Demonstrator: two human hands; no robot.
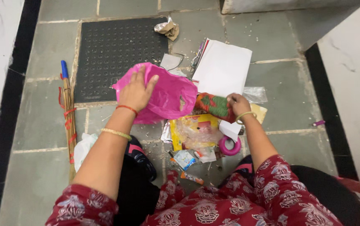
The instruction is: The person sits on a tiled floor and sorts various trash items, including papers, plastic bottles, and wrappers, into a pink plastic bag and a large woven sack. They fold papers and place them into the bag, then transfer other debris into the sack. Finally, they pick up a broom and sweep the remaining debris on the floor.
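Litter lies in a loose heap on a grey stone floor, seen from the head camera looking down past the person's red patterned sleeves.

The left hand grips the near left edge of a pink plastic bag, fingers curled and pressed around the bunched film; the bag sits slightly left of the scene's middle, its body spread over the floor beside the heap. The right hand pinches a crumpled green and orange wrapper, just right of the bag and touching its edge, fingers closed on the wrapper's right end.

Most of the rubbish appears to be outside the bag, so the gathering looks barely begun. Loose on the floor are a white sheet of paper on the far side, a yellow plastic packet near the person, a pink tape roll beside it, small wrappers nearer still, and a crumpled foil scrap far off on a black perforated mat. Whether anything is already inside the bag cannot be told.

At the left, a stick broom with a blue tip lies along the floor, well apart from both hands.
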